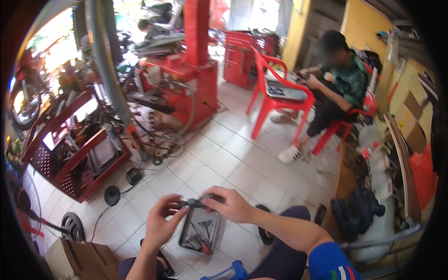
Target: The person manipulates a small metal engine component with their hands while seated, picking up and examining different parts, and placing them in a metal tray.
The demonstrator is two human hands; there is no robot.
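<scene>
Between my two hands, above a tray, is a small dark grey mechanical part [193, 203]; its exact kind is too small to make out. My left hand [163, 218] pinches its left end with thumb and fingers. Around its right end the fingers of my right hand [229, 205] are closed, hiding some of it. Below them, a shallow metal tray [217, 233] rests on the tiled floor. In it lie a red-handled tool [205, 248], which looks like a screwdriver, and several small metal pieces [204, 227].
A cardboard box [77, 256] stands at the lower left, near a fan [29, 198]. Red tool trolley [79, 172] and red machine [200, 93] are farther off. Another person [343, 79] sits by a red chair [280, 100]. A dark plastic bag [357, 212] lies at right.
</scene>
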